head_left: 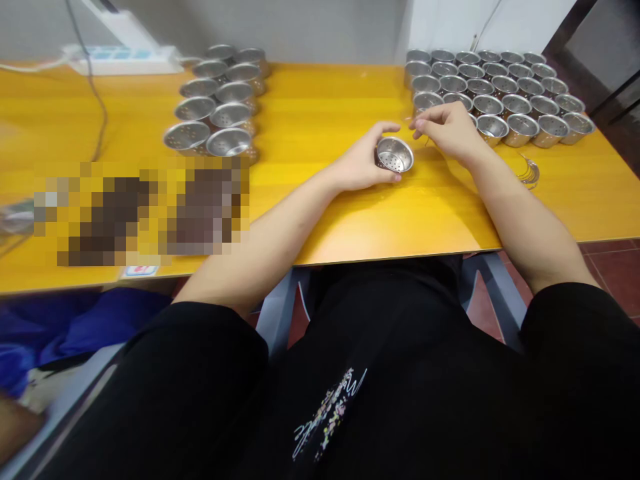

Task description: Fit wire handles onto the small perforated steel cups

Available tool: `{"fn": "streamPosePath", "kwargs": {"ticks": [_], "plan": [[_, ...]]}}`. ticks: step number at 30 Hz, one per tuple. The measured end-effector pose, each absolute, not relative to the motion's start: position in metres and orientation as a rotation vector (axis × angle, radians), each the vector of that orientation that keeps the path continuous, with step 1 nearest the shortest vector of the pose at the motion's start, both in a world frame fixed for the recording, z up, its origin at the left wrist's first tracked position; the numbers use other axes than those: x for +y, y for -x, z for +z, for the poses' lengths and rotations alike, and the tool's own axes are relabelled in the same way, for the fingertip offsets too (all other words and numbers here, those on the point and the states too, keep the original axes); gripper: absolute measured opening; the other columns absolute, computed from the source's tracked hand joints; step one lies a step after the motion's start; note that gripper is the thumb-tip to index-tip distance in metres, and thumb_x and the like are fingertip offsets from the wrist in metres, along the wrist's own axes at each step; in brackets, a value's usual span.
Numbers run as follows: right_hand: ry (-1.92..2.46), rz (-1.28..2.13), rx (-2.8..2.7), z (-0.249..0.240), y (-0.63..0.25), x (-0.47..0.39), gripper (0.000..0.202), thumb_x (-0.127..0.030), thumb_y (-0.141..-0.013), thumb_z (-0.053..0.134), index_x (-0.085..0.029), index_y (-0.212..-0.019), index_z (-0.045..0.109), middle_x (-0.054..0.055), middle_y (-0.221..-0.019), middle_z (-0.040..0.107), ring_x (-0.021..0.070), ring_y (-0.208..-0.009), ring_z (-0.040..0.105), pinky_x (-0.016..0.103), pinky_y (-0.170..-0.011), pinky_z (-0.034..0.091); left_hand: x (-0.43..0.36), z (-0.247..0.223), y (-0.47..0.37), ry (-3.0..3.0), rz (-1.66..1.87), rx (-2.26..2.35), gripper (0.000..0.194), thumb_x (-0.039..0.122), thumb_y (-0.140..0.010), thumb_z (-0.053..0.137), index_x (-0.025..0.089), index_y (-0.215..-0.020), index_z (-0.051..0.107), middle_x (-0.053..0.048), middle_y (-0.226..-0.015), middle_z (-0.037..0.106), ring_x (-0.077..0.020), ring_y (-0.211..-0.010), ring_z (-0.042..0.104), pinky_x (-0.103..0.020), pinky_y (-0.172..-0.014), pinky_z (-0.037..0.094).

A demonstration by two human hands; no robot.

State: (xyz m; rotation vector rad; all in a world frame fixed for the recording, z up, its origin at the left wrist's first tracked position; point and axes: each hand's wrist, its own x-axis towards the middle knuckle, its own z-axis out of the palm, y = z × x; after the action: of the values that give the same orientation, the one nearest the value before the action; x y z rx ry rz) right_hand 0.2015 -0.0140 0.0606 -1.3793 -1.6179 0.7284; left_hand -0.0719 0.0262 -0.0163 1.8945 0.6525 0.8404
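Observation:
My left hand (364,160) is wrapped round the side of a perforated metal cup (395,155), its open top facing up. Just right of the cup, my right hand (445,130) has its thumb and fingers pinched on a thin wire (426,141), partly hidden by the fingers. Several like cups stand in rows (493,127) behind and right of my right hand. A small bunch of curved wires (529,172) lies on the yellow table (400,220) near my right forearm.
Another group of metal cups (187,135) stands at the left. A white power strip (125,60) with cables lies at the back left. Two pixelated dark objects (115,213) are at the table's front left. Part of a person in blue (115,323) shows at lower left.

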Motion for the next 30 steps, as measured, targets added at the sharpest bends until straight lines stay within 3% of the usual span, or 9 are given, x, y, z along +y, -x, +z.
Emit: {"fn": "streamPosePath", "kwargs": {"ticks": [4,8,16,23,30], "plan": [[1.389,0.804,-1.56,0.059,-0.199,-0.013,0.034,-0.023,-0.096,0.103,-0.029,-0.076,0.075,0.002,-0.083,0.087,0.0236,-0.074,0.078,0.04,-0.074,0.067,0.029,-0.022,0.072,-1.928,0.847,0.637,0.125,0.023,-0.068,0.114,0.024,-0.181,0.061,-0.021,-0.175,0.07,-0.0514,-0.162,0.075,-0.066,-0.144,0.058],[1.343,0.835,-1.548,0.056,-0.199,-0.01,0.038,-0.036,-0.1,0.107,-0.028,-0.078,0.076,0.001,-0.079,0.083,0.0197,-0.067,0.073,0.035,-0.063,0.06,0.03,-0.022,0.071,-1.899,0.865,0.655,0.122,0.023,-0.067,0.116,0.026,-0.177,0.064,-0.019,-0.169,0.073,-0.0524,-0.163,0.074,-0.068,-0.144,0.058],[1.139,0.885,-1.608,0.048,-0.206,0.0,0.067,-0.07,-0.107,0.104,-0.027,-0.069,0.07,0.005,-0.075,0.073,0.0191,-0.067,0.064,0.038,-0.067,0.062,0.026,-0.015,0.07,-1.885,0.87,0.675,0.117,0.026,-0.069,0.116,0.026,-0.175,0.065,-0.019,-0.171,0.072,-0.0546,-0.167,0.071,-0.071,-0.146,0.057],[1.046,0.964,-1.653,0.048,-0.203,-0.002,0.073,-0.08,-0.099,0.101,-0.029,-0.066,0.06,0.004,-0.066,0.061,0.0206,-0.067,0.058,0.041,-0.068,0.057,0.026,-0.01,0.073,-1.9,0.849,0.708,0.123,0.023,-0.065,0.116,0.025,-0.177,0.064,-0.02,-0.177,0.072,-0.0536,-0.165,0.073,-0.07,-0.143,0.061],[1.002,1.086,-1.602,0.056,-0.197,-0.012,0.08,-0.084,-0.099,0.097,-0.029,-0.062,0.052,0.006,-0.067,0.055,0.023,-0.064,0.052,0.045,-0.066,0.054,0.02,0.0,0.075,-1.914,0.86,0.769,0.105,0.019,-0.065,0.115,0.022,-0.163,0.076,-0.017,-0.162,0.082,-0.0508,-0.161,0.077,-0.069,-0.148,0.058]]}}
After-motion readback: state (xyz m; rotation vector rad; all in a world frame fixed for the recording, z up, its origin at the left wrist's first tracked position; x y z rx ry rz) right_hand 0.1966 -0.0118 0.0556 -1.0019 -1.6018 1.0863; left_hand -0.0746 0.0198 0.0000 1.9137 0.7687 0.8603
